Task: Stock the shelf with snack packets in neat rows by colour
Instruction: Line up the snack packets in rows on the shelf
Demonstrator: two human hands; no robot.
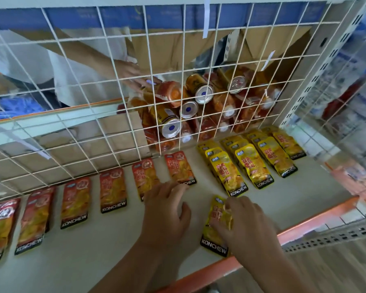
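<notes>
A row of red snack packets lies flat along the back of the white shelf, from the far left to the middle. Yellow packets sit in overlapping rows at the back right. One loose yellow packet lies near the orange front edge. My right hand rests on this packet, fingers bent over its upper half. My left hand lies flat on the shelf, its fingertips touching the lower ends of two red packets.
A white wire grid closes the back of the shelf. Behind it lie cans and orange bottles, cardboard boxes, and another person's hand reaching toward them. An orange lip runs along the shelf front.
</notes>
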